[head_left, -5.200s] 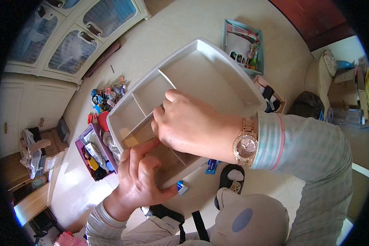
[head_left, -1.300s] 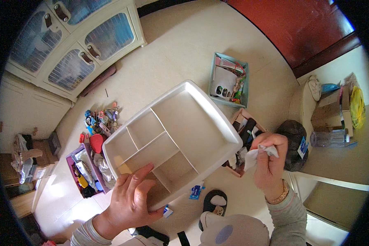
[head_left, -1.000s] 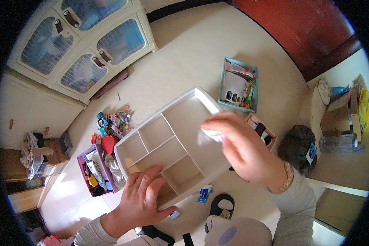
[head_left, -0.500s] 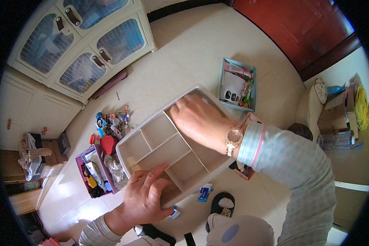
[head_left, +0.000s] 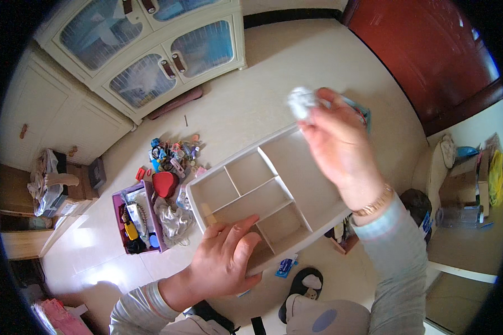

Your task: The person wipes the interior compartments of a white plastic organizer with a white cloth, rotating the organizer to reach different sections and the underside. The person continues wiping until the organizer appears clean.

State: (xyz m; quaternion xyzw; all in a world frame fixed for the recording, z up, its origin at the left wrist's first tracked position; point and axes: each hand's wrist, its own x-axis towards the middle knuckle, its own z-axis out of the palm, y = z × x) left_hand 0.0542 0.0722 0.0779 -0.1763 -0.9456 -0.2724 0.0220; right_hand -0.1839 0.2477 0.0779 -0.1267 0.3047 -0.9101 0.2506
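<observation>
A white divided tray [head_left: 318, 220] is held tilted in front of me, its compartments bare inside. My left hand [head_left: 223, 251] grips its near left edge, fingers over the rim into the small compartments and thumb on the outer side. Above the tray's large far-right compartment, my right hand [head_left: 341, 134] is raised and pinches a crumpled white wad [head_left: 303, 103], which looks like a wipe or tissue. Motion blurs the wad. My right hand is apart from the tray and covers most of a light blue bin [head_left: 363, 109] behind it.
Left of the tray lie a heap of small hair accessories [head_left: 170, 153], a red case [head_left: 165, 184] and a purple basket [head_left: 161, 240] of odds and ends. A blue-white packet [head_left: 286, 266] rests by my foot. A cream cabinet [head_left: 237, 42] stands behind, cardboard boxes [head_left: 461, 178] at right.
My right hand has lifted out of the tray's large compartment, up and to the right, bringing the white wad into sight. My left hand keeps its hold on the tray; the view has shifted slightly.
</observation>
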